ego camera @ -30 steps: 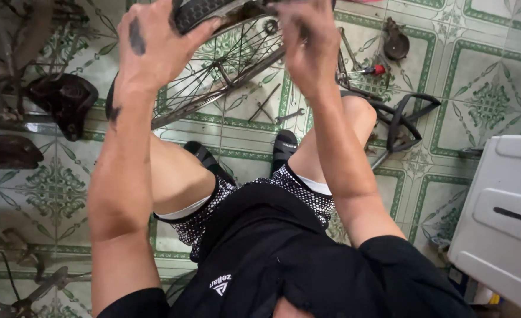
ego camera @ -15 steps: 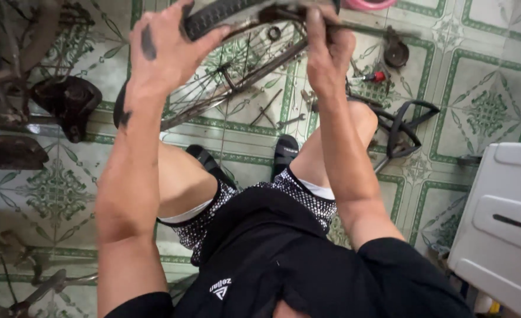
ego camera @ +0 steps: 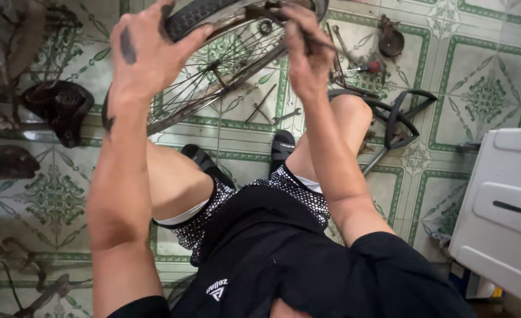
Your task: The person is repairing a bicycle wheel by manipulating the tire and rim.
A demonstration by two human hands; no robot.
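Observation:
A bicycle wheel (ego camera: 225, 68) with thin spokes and a black tyre (ego camera: 193, 15) is held up over my knees, its lower edge near the tiled floor. My left hand (ego camera: 145, 53), smeared with grease, is wrapped over the tyre at the wheel's top. My right hand (ego camera: 307, 56) is closed around a thin dark tool (ego camera: 325, 42) pressed against the rim beside the tyre. The wheel's top is cut off by the frame edge. I sit with bare knees, in black sandals.
Wrenches (ego camera: 272, 115) and a red-handled screwdriver (ego camera: 371, 68) lie on the green patterned tiles. A black metal frame part (ego camera: 403, 112) is by my right knee, a black saddle (ego camera: 60, 109) at the left, a white plastic box (ego camera: 502, 206) at the right.
Both hands stay on the wheel. The right hand has shifted slightly along the rim, and the wheel sits a little lower in view.

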